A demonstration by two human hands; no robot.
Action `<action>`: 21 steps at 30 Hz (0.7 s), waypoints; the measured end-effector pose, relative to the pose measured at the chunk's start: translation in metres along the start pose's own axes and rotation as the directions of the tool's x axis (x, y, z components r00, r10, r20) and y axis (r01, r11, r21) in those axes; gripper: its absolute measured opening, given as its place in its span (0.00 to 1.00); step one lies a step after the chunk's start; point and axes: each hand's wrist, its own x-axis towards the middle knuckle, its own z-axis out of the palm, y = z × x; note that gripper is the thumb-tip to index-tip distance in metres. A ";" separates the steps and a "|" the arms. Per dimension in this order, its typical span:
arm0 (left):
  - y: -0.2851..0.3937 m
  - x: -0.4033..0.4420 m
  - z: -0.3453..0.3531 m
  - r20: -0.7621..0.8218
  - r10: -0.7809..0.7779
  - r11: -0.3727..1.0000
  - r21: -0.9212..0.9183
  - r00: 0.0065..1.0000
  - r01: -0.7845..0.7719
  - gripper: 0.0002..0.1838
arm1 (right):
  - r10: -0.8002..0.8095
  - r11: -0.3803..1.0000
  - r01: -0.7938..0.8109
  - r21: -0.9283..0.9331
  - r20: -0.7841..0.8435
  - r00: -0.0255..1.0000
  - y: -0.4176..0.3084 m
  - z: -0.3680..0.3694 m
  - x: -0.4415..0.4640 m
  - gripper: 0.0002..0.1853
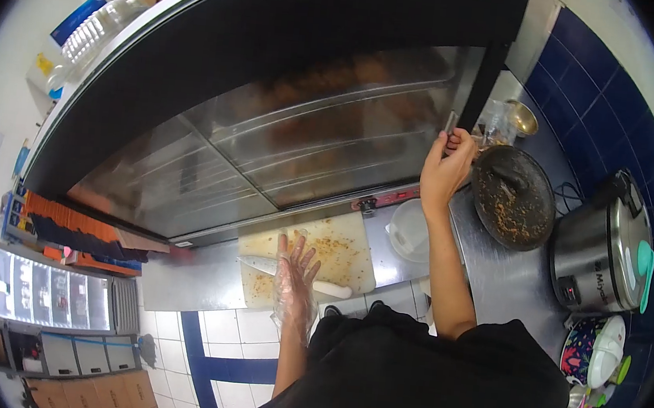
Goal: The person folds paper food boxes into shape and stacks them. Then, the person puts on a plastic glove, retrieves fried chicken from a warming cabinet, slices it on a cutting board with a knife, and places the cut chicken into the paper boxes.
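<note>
Clock positions take the centre of the view as the hub. The right hand [449,159], bare, is at 2 o'clock; its curled fingers are clamped on the door handle [451,121] of the glass-fronted cabinet [279,50], which spans 10 to 2 o'clock. The left hand [298,274], in a clear, creased plastic glove, is at 6 o'clock, fingers apart, gripping nothing, above the cutting board [359,274].

Status: cutting appears complete or paused, since the knife [260,263] lies flat on the board among loose crumbs [331,245]. Clearing the board is not yet done. The door appears closed, so opening it seems outstanding. Reflections obscure the cabinet contents; brownish food is probable, but not certain.

Materials: the board is pale, rectangular and stained; the knife handle is white and smooth. A round, translucent container [409,229] sits toward 3 o'clock. Beyond it, a dark, rough, stone-like dish [519,215] carries coarse residue on the brushed-steel counter [486,270], just beside a cylindrical metal rice cooker [594,253].
</note>
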 end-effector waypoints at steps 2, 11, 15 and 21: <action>0.006 -0.005 0.000 0.037 0.030 0.997 0.068 0.999 -0.032 0.53 | -0.017 1.000 0.017 -0.006 -0.033 0.999 -0.007 0.004 -0.001 0.12; 0.084 -0.018 0.091 0.267 0.291 0.822 0.421 0.919 -0.383 0.29 | 0.016 0.977 -0.079 0.196 0.306 0.952 -0.054 0.020 -0.051 0.06; 0.135 0.002 0.179 0.564 0.517 0.354 0.544 0.644 -0.761 0.23 | -0.073 0.928 -0.102 0.359 0.442 0.894 -0.074 0.058 -0.097 0.14; 0.164 0.113 0.255 0.377 0.541 -0.318 0.919 0.752 -0.232 0.42 | -0.255 0.726 -0.223 0.650 0.556 0.791 -0.083 0.031 -0.138 0.32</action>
